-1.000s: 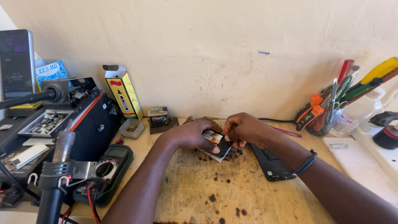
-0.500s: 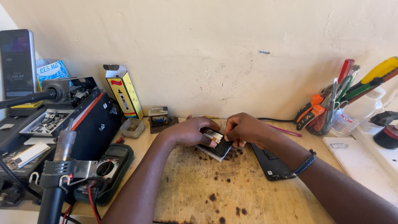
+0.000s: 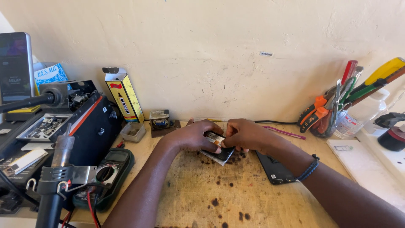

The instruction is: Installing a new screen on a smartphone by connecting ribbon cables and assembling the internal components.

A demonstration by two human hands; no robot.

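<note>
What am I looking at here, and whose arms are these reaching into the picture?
The picture comes from a camera worn on a person's head, looking down at their own arms. The left hand and right hand together hold a small opened phone over a stained wooden workbench. A dark phone panel lies flat beside the right wrist. At the left sit a green multimeter and a yellow box; at the right, a holder of screwdrivers and pliers.

Rough stained wooden bench (image 3: 219,198) (glossy black phone panel (image 3: 276,171)).
</note>
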